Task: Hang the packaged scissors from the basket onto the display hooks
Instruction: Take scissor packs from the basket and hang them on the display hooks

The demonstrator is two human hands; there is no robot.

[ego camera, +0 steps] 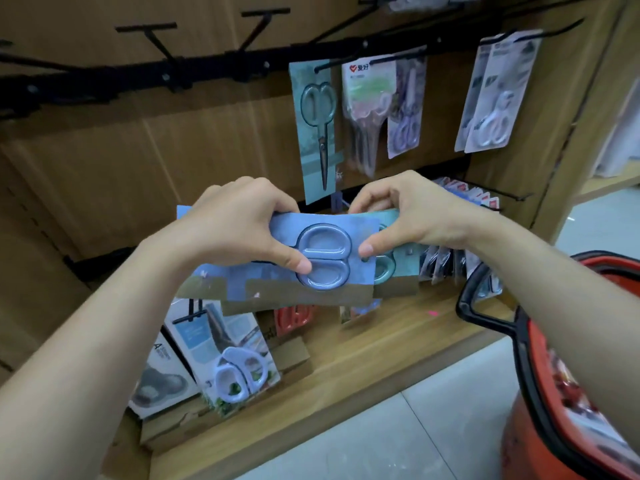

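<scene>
I see left hand (239,230) pinching blue carded scissors pack (277,261) | right hand (408,216) pinching teal carded pack (394,271) behind | red plastic basket (540,393) at right

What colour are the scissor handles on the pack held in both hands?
Pale blue handles, seen in the head view.

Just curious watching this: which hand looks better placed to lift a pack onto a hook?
Probably the right hand: it pinches the teal scissors pack, beneath the hanging teal pack.

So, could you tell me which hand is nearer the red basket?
Right. The right hand is toward the basket's side, above and left of it; the left hand is farther left.
</scene>
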